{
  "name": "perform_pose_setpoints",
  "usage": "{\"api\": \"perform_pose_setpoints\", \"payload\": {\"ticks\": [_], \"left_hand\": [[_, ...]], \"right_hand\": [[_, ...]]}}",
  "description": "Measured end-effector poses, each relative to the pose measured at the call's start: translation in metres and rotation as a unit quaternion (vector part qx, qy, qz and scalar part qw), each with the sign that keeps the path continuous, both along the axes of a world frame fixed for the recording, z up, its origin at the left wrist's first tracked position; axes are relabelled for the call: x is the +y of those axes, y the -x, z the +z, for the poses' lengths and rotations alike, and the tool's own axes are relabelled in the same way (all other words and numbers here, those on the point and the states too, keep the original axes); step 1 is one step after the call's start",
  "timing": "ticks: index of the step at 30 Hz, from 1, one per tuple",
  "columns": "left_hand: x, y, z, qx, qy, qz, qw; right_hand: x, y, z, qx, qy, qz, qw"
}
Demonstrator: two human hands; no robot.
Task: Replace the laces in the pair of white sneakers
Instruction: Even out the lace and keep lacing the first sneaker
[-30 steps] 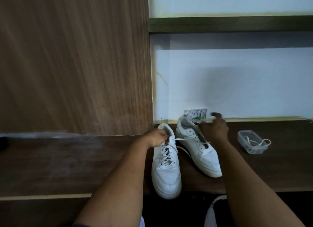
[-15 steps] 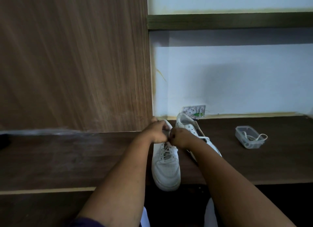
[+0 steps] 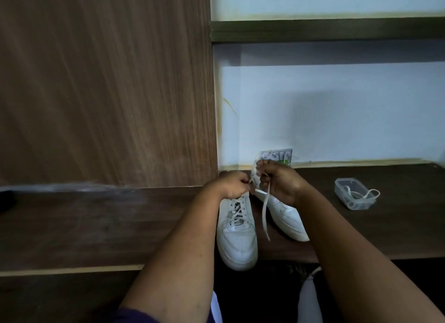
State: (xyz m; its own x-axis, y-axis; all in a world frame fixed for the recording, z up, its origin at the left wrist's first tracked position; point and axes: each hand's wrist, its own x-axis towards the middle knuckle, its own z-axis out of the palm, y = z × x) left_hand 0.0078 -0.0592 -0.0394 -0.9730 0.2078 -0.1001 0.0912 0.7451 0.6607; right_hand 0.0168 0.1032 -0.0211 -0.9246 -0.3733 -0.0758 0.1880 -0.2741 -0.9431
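Observation:
Two white sneakers stand on a dark wooden desk. The left sneaker points toward me, its toe over the desk's front edge, with a white lace crossed through its eyelets. The right sneaker lies angled beside it, partly hidden by my right hand. My left hand pinches one lace end at the top of the left sneaker. My right hand is closed on the other lace end, which hangs down loose between the shoes.
A clear plastic container holding another white lace sits on the desk to the right. A wood panel rises at the left, a white wall with a small socket plate behind, and a shelf above.
My right hand came back from behind the right sneaker, joined my left hand at the top of the left sneaker and took hold of a lace end, lifting it slightly.

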Motion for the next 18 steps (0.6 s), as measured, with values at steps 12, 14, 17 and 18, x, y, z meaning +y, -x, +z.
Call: {"api": "perform_pose_setpoints", "payload": {"ticks": [12,14,17,18], "left_hand": [[-0.018,-0.007,0.003,-0.046,-0.177,0.092,0.979],[-0.028,-0.004,0.000,-0.066,-0.191,0.183,0.962],[-0.039,-0.002,-0.006,-0.081,-0.166,0.270,0.945],[-0.038,-0.002,-0.008,-0.086,-0.152,0.274,0.946]], "right_hand": [[0.049,0.012,0.019,0.036,0.315,-0.084,0.945],[0.041,0.013,0.010,0.097,0.147,-0.159,0.972],[0.023,0.010,-0.001,0.202,-0.149,-0.275,0.928],[0.016,0.008,-0.003,0.237,-0.230,-0.276,0.903]]}}
